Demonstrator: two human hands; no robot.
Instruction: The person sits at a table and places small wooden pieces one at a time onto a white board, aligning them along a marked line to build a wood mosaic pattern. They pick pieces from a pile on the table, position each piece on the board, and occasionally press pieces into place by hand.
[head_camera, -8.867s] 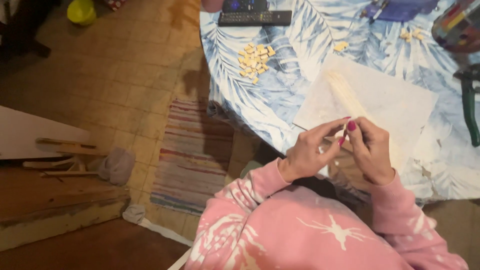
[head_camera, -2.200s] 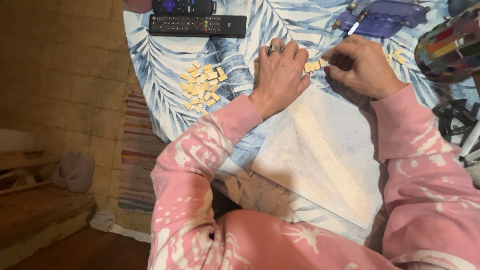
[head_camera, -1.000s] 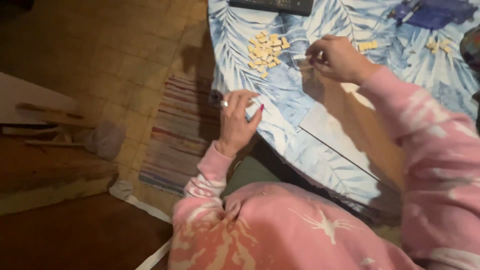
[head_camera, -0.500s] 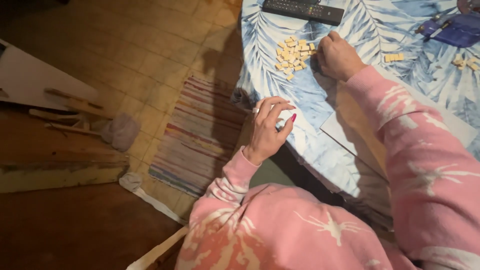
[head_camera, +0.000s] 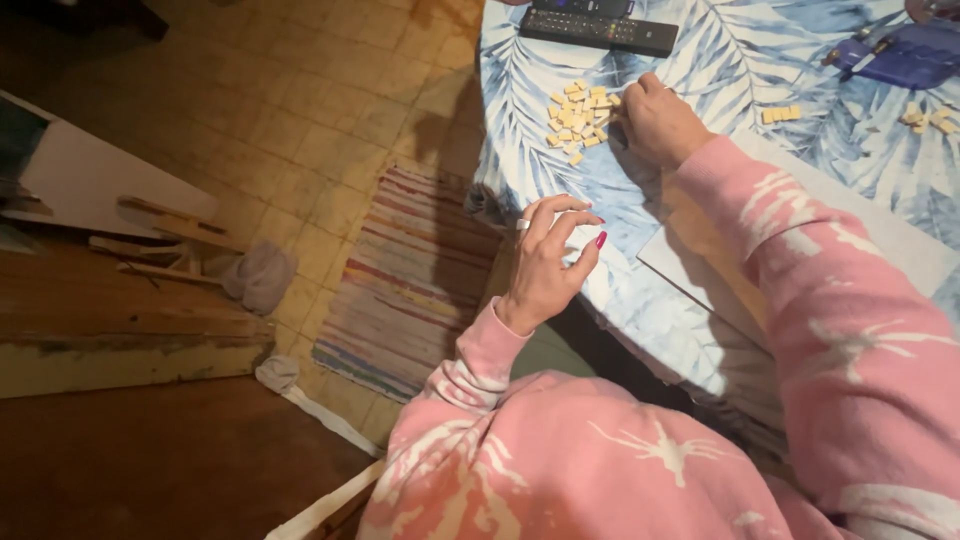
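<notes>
Floor, far left: white flat board (head_camera: 95, 185) lying on the tiled floor, thin wooden sticks (head_camera: 165, 225) beside it, a grey crumpled cloth (head_camera: 260, 278) just right of them.
Rug: striped woven rug (head_camera: 410, 285) on the tiles, reaching under the counter edge.
Left hand: left hand (head_camera: 548, 265) raised at the near edge of the counter, fingers loosely curled toward the thumb, half open; ring on one finger, red nails. Whether it pinches anything I cannot tell.
Counter: counter with blue-and-white leaf-print cloth (head_camera: 720, 60).
Tiles: heap of small pale yellow rectangular tiles (head_camera: 578, 120) on the cloth, near the counter's left edge, below a black remote control (head_camera: 598, 30).
Right hand: right hand (head_camera: 655, 120) resting knuckles-up on the cloth, fingers bent under, fingertips touching the right side of the heap; its hold is hidden.
Sheet: white flat sheet (head_camera: 850, 225) under the pink sleeve.
Far right: short row of the same tiles (head_camera: 782, 114); blue plastic case (head_camera: 900, 58) beyond it.
</notes>
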